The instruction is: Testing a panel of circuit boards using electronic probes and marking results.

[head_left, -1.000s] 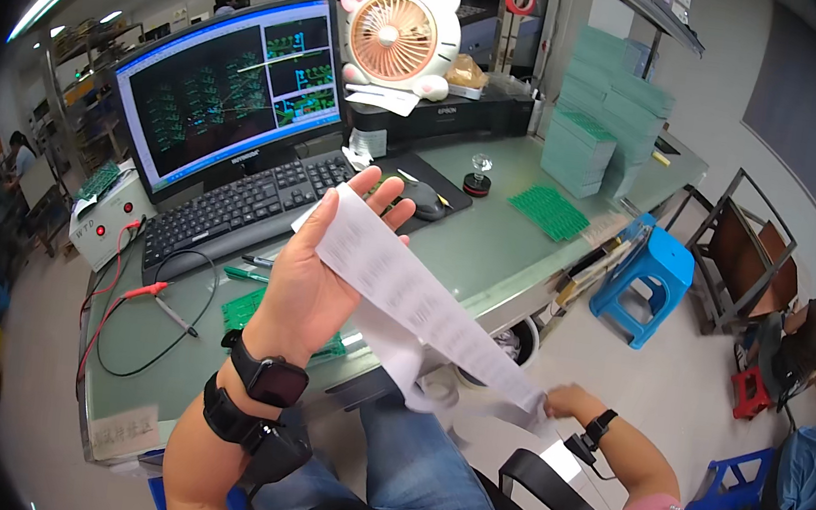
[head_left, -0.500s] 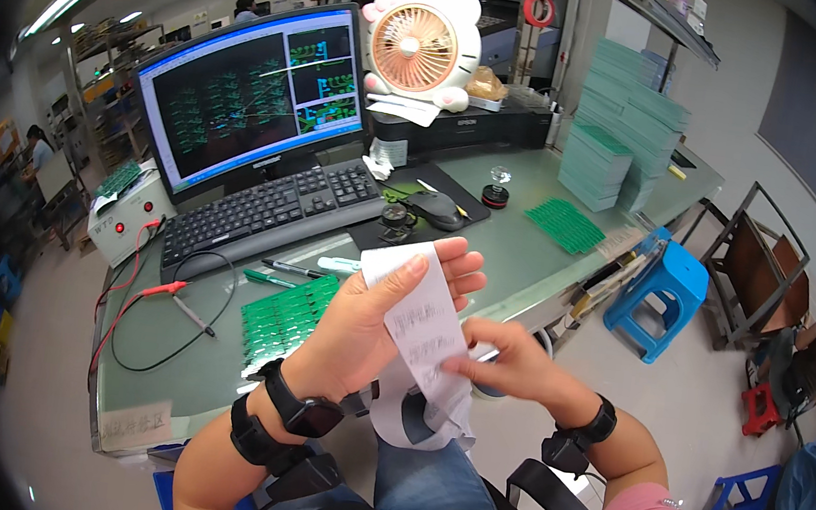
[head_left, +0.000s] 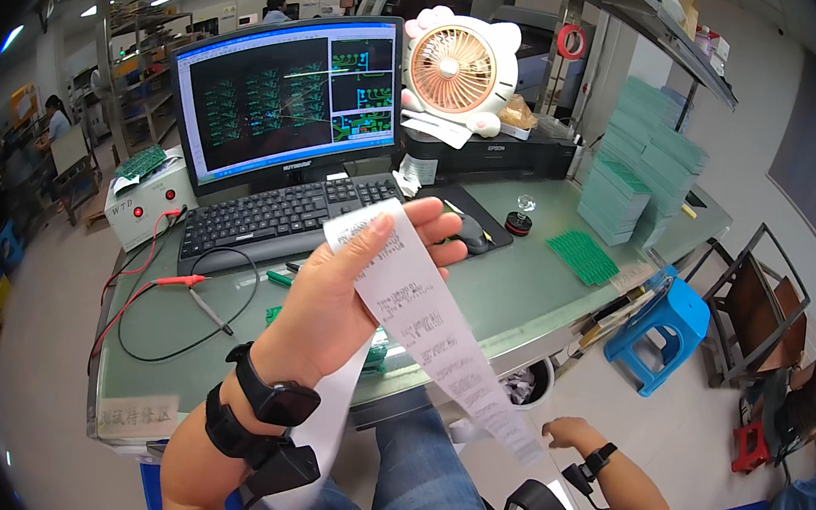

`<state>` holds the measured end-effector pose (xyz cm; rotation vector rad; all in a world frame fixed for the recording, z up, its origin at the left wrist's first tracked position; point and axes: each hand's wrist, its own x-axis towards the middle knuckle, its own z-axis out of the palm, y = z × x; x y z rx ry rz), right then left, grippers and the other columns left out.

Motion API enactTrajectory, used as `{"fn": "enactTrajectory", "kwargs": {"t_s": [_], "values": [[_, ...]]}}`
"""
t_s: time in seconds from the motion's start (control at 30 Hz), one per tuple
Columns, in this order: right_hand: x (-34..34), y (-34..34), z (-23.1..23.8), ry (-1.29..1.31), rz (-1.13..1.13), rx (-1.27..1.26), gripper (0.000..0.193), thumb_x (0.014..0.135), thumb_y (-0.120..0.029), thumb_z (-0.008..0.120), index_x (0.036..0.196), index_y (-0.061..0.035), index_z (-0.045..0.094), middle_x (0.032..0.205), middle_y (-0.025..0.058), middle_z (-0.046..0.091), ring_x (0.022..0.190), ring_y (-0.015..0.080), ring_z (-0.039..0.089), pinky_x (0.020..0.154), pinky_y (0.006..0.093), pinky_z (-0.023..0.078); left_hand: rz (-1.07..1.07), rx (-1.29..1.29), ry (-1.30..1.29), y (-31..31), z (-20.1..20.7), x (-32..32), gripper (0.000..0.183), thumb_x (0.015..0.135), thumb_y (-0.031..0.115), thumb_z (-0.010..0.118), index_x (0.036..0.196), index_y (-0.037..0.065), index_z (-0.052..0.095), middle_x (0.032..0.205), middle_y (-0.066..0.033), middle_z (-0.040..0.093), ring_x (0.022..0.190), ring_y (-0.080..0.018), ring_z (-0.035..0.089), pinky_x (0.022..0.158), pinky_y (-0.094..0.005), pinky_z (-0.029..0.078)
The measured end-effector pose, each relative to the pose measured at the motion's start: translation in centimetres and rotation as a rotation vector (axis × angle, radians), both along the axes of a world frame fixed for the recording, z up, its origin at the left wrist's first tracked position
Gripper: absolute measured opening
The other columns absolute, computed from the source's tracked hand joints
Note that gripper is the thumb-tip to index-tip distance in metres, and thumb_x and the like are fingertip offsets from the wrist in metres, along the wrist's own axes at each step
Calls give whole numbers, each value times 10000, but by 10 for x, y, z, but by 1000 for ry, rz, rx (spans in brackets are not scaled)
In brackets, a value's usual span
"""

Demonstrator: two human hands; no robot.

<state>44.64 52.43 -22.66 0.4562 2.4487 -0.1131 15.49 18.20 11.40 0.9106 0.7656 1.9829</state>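
Note:
A long white printed paper strip [head_left: 430,327] runs slantwise from upper left to lower right over the bench edge and my lap. My left hand [head_left: 345,278] is palm up, its thumb pressing the strip's upper end onto the fingers. More white paper [head_left: 320,426] hangs down behind the left wrist. My right hand [head_left: 573,434] is closed at the lower right end of the taut strip, its fingertips at the paper's edge. Green circuit boards [head_left: 375,357] show only in part behind my left hand.
On the bench stand a monitor [head_left: 275,99], a keyboard [head_left: 261,218], a fan [head_left: 459,71], test leads [head_left: 182,281] and stacked boards [head_left: 615,200]. Green boards [head_left: 582,258] lie at right. Beyond the edge are a waste bin [head_left: 537,381] and a blue stool [head_left: 659,329].
My right hand has moved right and down, away from my left hand, and the strip is now stretched out long between them. The view has shifted slightly.

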Motion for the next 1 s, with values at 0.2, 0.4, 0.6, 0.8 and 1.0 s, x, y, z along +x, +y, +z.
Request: {"fn": "enactTrajectory", "kwargs": {"t_s": [0.2, 0.4, 0.6, 0.8, 1.0], "values": [[-103, -95, 208, 932, 22, -640, 270, 957, -236, 525, 1122, -48, 626, 1032, 136, 659, 946, 262, 627, 812, 346, 490, -56, -91, 19, 11, -7, 17, 501, 980, 317, 491, 1363, -1, 433, 1322, -162, 531, 1191, -290, 542, 993, -415, 447], [-138, -182, 283, 1021, 132, -1028, 284, 881, -224, 651, 1106, -51, 654, 1024, 84, 675, 945, 208, 635, 827, 341, 484, -94, -151, 56, 7, -12, 28, 490, 989, 312, 467, 1355, -13, 439, 1316, -169, 528, 1197, -294, 534, 997, -424, 443], [-109, -158, 164, 626, 287, -709, 304, 839, -294, 689, 1034, -61, 673, 921, 118, 669, 866, 261, 647, 757, 360, 494, 36, -162, 78, -25, 3, 8, 546, 997, 381, 383, 1355, -29, 427, 1320, -169, 524, 1191, -295, 535, 1001, -401, 421], [-86, -154, 159, 375, 353, -536, 412, 843, -379, 677, 1101, -60, 640, 945, 123, 657, 879, 265, 643, 768, 363, 499, -31, -164, 15, -22, -8, -2, 528, 990, 367, 414, 1341, -27, 443, 1322, -166, 523, 1195, -287, 527, 1007, -400, 417], [-129, -193, 253, 886, 32, -1327, 285, 913, -204, 643, 1109, -8, 576, 931, 45, 642, 839, 108, 591, 762, 271, 476, -100, -286, 60, -10, -40, 24, 483, 1000, 332, 431, 1327, -19, 479, 1283, -156, 559, 1182, -235, 546, 1012, -371, 423]]}}
